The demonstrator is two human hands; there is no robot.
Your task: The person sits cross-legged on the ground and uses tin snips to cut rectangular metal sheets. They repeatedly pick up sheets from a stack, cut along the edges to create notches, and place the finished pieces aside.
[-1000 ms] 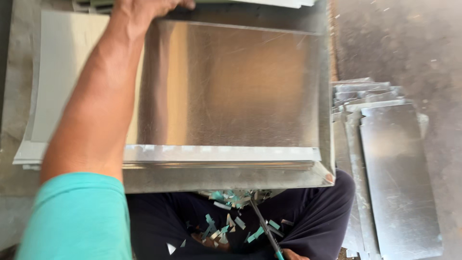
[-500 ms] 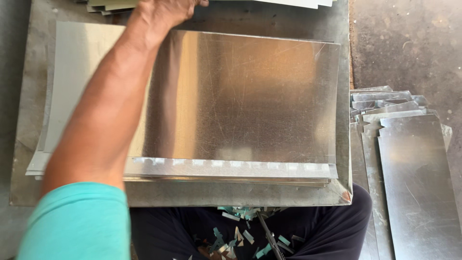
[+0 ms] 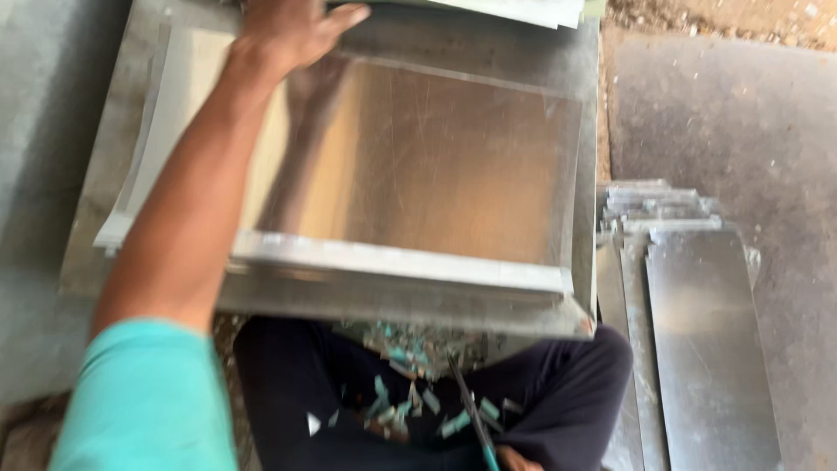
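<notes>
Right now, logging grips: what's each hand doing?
Left hand: fingers spread open, resting on the metal sheet's far edge.
Right hand: out of view.

Sheet-metal panel [image 3: 418, 166]: bright galvanised-looking steel, smooth and glossy, faintly scratched, mirroring the arm above it; near edge folded into a paler, matt flange. Left hand [image 3: 292, 30] lay on its far edge.

Desk [image 3: 586, 131]: dull grey metal plate, matt, worn and streaked.

Stacked metal strips [image 3: 697, 340]: same silvery sheet, satin sheen, smooth, edges blurred.

Floor [image 3: 750, 113]: rough grey concrete, matt, with gritty dirt at the far edge.

Sleeve [image 3: 148, 401]: turquoise cloth, soft, matt.

Trousers [image 3: 558, 392]: dark cloth, matt, littered with small shiny metal offcuts [image 3: 410, 392].
</notes>
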